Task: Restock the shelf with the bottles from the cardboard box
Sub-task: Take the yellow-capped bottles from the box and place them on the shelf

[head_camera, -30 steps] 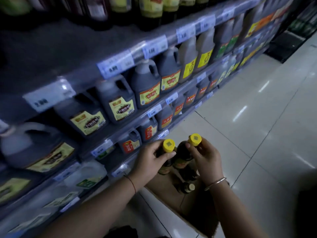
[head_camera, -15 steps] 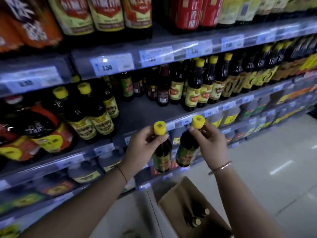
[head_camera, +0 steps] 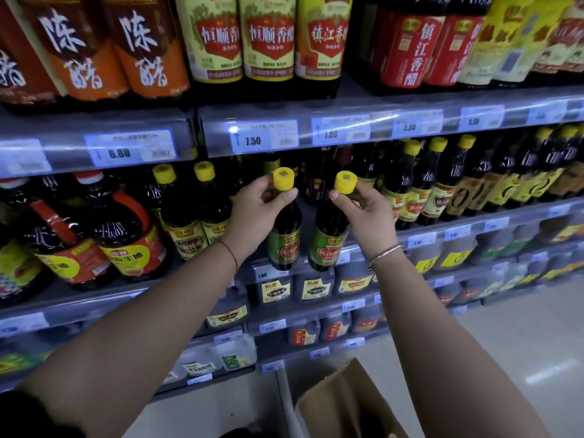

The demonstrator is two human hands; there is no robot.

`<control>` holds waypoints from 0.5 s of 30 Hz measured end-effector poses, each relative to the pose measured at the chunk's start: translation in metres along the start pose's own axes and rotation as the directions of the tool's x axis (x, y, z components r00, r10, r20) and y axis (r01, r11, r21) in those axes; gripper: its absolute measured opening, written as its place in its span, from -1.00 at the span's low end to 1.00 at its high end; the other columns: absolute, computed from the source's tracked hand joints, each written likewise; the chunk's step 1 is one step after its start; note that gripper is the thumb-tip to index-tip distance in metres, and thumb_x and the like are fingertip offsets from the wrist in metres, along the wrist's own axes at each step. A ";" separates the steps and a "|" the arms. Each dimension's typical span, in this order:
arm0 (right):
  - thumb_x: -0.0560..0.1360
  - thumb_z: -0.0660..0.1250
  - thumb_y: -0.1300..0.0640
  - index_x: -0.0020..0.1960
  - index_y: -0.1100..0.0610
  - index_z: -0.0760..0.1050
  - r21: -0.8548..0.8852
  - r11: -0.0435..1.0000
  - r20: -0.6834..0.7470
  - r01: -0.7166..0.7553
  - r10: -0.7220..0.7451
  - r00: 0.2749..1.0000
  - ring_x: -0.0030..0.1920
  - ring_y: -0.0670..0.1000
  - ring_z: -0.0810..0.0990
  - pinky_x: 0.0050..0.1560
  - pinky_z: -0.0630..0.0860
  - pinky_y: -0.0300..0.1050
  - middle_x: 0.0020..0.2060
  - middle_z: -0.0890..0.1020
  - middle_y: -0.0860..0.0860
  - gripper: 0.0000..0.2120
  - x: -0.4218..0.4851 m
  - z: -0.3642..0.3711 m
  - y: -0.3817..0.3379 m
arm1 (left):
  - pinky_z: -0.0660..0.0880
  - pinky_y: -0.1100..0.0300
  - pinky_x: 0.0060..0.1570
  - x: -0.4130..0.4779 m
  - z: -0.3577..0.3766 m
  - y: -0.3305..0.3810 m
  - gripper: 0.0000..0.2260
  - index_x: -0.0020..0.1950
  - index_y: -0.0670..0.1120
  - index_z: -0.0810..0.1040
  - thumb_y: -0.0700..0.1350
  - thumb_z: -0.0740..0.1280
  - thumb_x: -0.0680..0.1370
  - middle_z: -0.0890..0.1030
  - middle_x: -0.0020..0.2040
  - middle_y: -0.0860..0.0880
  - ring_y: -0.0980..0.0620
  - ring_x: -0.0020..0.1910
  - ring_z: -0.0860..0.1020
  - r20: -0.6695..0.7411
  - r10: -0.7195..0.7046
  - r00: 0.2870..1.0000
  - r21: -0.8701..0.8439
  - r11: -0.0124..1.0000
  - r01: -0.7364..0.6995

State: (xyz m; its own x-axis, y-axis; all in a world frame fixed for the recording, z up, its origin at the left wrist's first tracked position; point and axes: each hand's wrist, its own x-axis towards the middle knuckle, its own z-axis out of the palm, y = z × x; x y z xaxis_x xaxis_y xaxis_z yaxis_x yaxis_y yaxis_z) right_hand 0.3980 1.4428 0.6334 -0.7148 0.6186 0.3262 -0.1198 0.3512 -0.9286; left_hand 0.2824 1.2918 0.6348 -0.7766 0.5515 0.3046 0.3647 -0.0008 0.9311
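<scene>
Left hand fingers wrapped round the neck of the left bottle, just under its yellow cap. Right hand grips the right bottle the same way. Both bottles hang upright below the fingers, side by side, bases at the shelf front edge. Cardboard box sits well below both hands, flap open.

My left hand hides the neck of its bottle, and my right hand does the same to the other bottle. At bottom centre the box is cut by the frame's edge, its inside dark. Top-row bottles lose their upper parts to the frame. Price tags at right blur unreadably.
</scene>
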 end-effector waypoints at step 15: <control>0.46 0.41 0.12 0.04 0.13 0.61 0.016 1.000 0.104 0.013 -0.014 0.994 -0.03 0.00 0.64 0.10 0.57 -0.01 -0.07 0.70 0.11 -0.83 0.075 0.046 0.040 | 0.49 -0.03 0.24 0.060 -0.008 -0.042 -0.73 0.13 -0.04 0.58 0.01 0.38 0.47 0.65 0.12 -0.02 0.05 0.15 0.59 -0.093 0.001 0.996 0.060 0.998 0.005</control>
State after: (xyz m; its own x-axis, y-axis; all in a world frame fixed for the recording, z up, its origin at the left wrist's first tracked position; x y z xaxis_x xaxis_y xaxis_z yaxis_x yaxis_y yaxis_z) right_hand 0.3075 1.4710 0.6131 -0.7811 0.5366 0.3193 -0.1399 0.3479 -0.9270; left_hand 0.2162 1.3179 0.6157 -0.8205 0.4719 0.3227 0.3914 0.0522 0.9187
